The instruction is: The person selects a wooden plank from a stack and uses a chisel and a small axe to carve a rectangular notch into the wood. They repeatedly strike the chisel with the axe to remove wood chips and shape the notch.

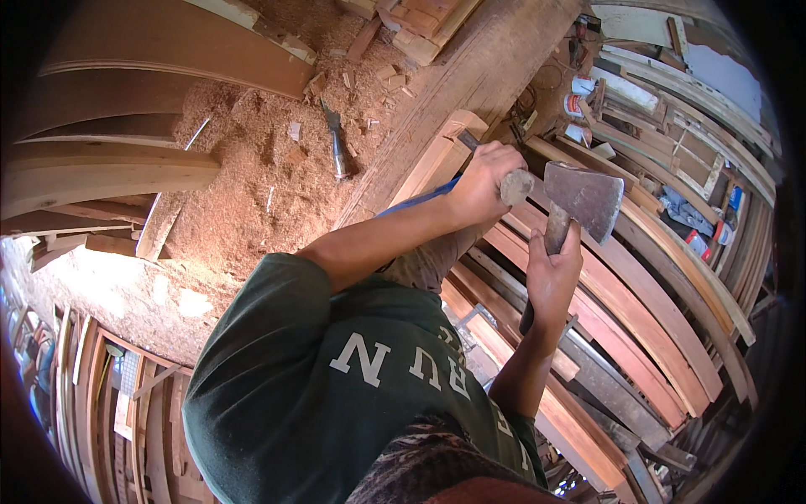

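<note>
My left hand [485, 185] is closed round a chisel, whose round wooden handle end [516, 186] faces up and whose dark blade [469, 139] lies at the top of a pale wooden piece [428, 168]. My right hand [552, 260] grips a hatchet by its short handle, its broad grey head [583, 202] just right of the chisel's handle end, with a small gap between them. A strip of blue cloth [416, 195] shows under my left forearm, beside my bent leg.
A wide weathered plank [495, 50] runs diagonally past me. Wood shavings [243, 202] cover the ground at left, with a metal chisel-like tool [336, 143] on them. Long boards [638, 336] lie stacked at right, with several paint cans [579, 84] beyond. Curved timbers [109, 168] lie at upper left.
</note>
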### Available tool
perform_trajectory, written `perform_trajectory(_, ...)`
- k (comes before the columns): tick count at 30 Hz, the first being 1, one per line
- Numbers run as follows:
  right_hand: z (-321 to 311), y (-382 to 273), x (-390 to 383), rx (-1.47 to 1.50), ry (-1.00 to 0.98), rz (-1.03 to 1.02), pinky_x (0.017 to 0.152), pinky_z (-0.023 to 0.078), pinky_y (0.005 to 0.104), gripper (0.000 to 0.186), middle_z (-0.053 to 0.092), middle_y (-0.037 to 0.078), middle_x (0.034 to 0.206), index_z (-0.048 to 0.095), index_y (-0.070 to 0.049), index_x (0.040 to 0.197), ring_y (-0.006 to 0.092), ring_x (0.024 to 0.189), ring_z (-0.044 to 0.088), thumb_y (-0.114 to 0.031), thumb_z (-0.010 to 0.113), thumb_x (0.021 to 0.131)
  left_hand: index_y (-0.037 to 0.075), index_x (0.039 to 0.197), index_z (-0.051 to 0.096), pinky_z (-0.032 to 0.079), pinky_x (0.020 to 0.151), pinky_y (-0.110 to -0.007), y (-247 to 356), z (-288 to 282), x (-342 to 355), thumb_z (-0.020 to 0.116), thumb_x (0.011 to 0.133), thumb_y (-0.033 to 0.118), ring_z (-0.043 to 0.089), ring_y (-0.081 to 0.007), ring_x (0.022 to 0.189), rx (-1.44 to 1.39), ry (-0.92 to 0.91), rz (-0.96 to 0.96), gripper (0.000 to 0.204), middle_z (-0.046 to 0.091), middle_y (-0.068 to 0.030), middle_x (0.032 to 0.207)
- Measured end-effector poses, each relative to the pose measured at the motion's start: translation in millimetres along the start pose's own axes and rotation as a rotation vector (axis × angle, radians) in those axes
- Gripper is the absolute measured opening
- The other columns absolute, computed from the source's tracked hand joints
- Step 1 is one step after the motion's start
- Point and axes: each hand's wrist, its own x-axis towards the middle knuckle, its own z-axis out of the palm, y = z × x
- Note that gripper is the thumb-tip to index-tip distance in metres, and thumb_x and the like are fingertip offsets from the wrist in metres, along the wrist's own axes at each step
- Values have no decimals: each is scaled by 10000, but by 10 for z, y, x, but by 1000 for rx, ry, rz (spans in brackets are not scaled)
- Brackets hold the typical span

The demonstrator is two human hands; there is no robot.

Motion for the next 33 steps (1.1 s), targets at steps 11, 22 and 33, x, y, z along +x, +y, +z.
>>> perform_trajectory(11,23,-28,47,6,24,-83,841,513,374,338,691,210,964,596,22,1259,268,863,658,-85,675,948,74,892,623,461,851,-447,-86,-46,118,747,675,-15,621,-364,906,-46,29,-27,265,657,-108,898)
perform_trajectory(22,424,166,228,-507,-74,-356,786,538,511,192,707,268,946,660,9,1090,447,884,697,-108,679,938,69,883,636,466,792,-437,-239,-98,60,734,716,1,624,-376,881,-205,73,-90,205,643,-128,871)
perform_trajectory(33,309,-65,243,-259,-30,-265,724,528,544,183,683,261,868,632,19,1043,457,838,691,-100,685,914,35,886,644,493,761,-364,-333,-121,229,773,749,-4,641,-264,827,-291,163,-214,192,645,-98,840)
